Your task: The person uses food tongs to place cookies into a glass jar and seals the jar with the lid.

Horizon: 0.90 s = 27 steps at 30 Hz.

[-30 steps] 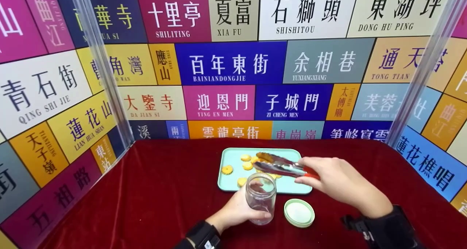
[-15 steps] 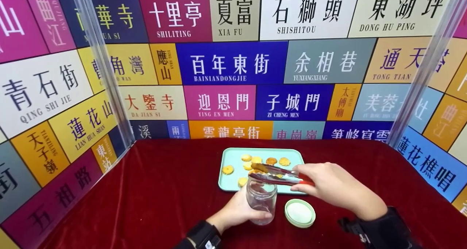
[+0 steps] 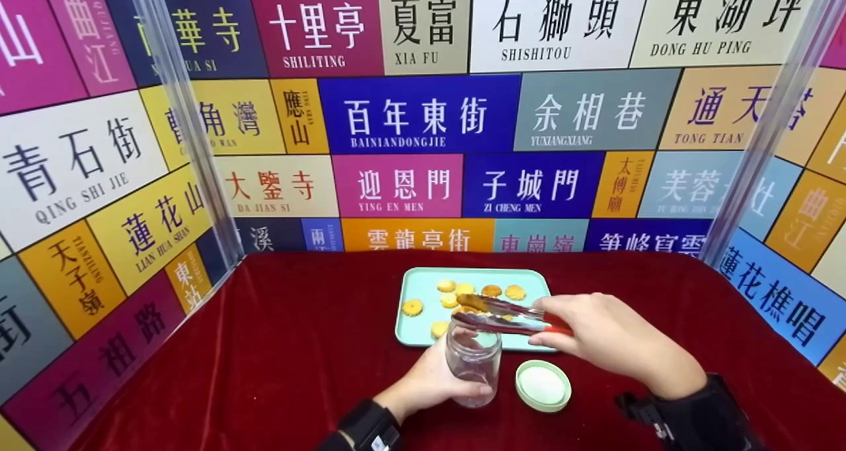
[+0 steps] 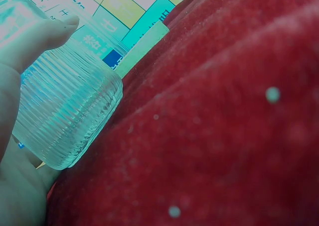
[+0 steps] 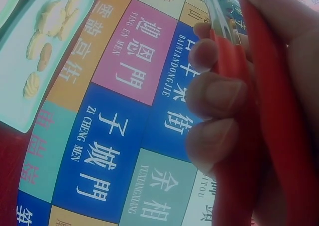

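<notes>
Jar in the left hand, tongs in the right hand, over a red-covered bench.
The left fingers clamp round the jar, probably to steady it; the right fingers curl round the tongs' red handles. In the head view the tongs' tips overlap the jar's mouth; whether they pinch a cookie cannot be told. The lid lies just beside the jar, leaving it uncovered; cookies rest on the tray beyond, apparently within reach.
</notes>
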Motion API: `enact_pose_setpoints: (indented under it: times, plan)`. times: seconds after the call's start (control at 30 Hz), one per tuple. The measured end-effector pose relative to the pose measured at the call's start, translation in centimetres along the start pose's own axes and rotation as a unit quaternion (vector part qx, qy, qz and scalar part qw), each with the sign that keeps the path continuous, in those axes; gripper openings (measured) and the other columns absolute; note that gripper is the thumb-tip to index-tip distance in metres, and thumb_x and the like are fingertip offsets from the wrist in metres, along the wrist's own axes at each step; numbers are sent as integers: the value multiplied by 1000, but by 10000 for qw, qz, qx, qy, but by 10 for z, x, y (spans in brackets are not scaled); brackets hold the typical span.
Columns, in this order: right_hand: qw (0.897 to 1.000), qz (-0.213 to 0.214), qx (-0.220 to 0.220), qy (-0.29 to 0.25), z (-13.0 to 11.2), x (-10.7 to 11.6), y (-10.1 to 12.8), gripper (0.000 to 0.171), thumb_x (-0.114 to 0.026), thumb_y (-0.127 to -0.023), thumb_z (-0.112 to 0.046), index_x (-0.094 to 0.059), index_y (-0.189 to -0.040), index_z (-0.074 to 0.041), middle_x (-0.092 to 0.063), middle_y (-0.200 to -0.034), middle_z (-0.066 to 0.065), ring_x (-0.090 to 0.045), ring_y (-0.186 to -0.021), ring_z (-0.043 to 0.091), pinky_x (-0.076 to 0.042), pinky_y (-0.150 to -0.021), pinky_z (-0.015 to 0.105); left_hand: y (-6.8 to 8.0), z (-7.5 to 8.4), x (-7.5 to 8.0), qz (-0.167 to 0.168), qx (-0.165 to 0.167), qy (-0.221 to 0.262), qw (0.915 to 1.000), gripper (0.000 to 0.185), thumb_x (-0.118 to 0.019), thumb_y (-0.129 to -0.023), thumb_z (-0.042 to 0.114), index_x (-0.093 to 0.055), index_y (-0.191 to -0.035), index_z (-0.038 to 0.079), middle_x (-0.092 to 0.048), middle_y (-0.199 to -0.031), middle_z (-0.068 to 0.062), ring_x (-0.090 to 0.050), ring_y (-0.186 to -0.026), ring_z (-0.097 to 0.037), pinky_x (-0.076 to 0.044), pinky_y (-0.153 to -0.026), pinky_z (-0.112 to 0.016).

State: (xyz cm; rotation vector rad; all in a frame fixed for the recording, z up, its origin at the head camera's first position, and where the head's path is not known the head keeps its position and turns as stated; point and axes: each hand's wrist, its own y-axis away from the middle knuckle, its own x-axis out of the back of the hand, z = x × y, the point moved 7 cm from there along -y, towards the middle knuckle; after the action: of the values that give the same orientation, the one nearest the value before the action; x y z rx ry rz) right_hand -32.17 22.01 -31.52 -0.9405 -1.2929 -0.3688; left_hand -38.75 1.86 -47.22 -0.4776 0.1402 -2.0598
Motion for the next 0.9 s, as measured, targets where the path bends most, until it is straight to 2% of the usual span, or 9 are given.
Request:
enact_pose_setpoints:
  times: [0.17,0.3,0.4,0.57,0.63,0.73,0.9]
  plan:
    - [9985,-311,-398,-189,6,-2,0,44,-69,-98,-62,-73,-115,-22,-62,-86,-20,-54,-72,1,-47,-66,29,0,-1,0,-42,20,61,10000,86,-97,-75,24,-52,-147,17,-72,-126,5,-67,-118,-11,-49,-108,-30]
    - [9951,-483,-790,-340,11,-4,0,57,-62,-97,-71,-72,-123,-21,-69,-96,-16,-60,-80,4,-52,-72,34,-1,1,-1,-92,-69,251,9996,86,-97,-75,20,-50,-146,9,-70,-128,1,-67,-118,-13,-50,-108,-31]
    - [9922,-519,-1052,-414,17,-4,1,65,-56,-96,-77,-71,-125,-20,-69,-96,-14,-60,-81,5,-52,-72,35,0,2,-1,-91,-166,309,9993,89,-97,-75,18,-48,-148,4,-70,-128,1,-67,-119,-14,-50,-108,-32]
    - [9882,-494,-1368,-472,27,-5,0,77,-52,-94,-82,-68,-130,-17,-65,-89,-12,-56,-77,8,-46,-68,36,1,2,0,-41,-167,216,9996,86,-97,-76,19,-51,-147,12,-70,-127,4,-66,-120,-13,-49,-109,-31]
    - [9878,-386,-1436,-454,32,-5,0,74,-54,-94,-81,-68,-129,-17,-61,-85,-12,-54,-74,9,-43,-66,34,1,2,0,-23,-165,184,9997,84,-98,-75,19,-52,-146,13,-71,-127,4,-67,-119,-13,-49,-109,-31]
    - [9884,-77,-1479,-323,40,-4,1,61,-59,-96,-75,-67,-120,-20,-54,-79,-10,-49,-68,10,-39,-62,32,1,2,0,-30,-184,174,9997,85,-97,-76,19,-52,-146,9,-71,-126,3,-67,-119,-13,-50,-108,-31]
    - [9859,374,-1630,-110,57,-4,4,46,-63,-101,-64,-61,-110,-19,-52,-82,-7,-47,-66,11,-37,-62,33,0,1,0,-64,-157,139,9998,87,-97,-76,20,-50,-148,5,-71,-127,4,-66,-119,-13,-50,-108,-31]
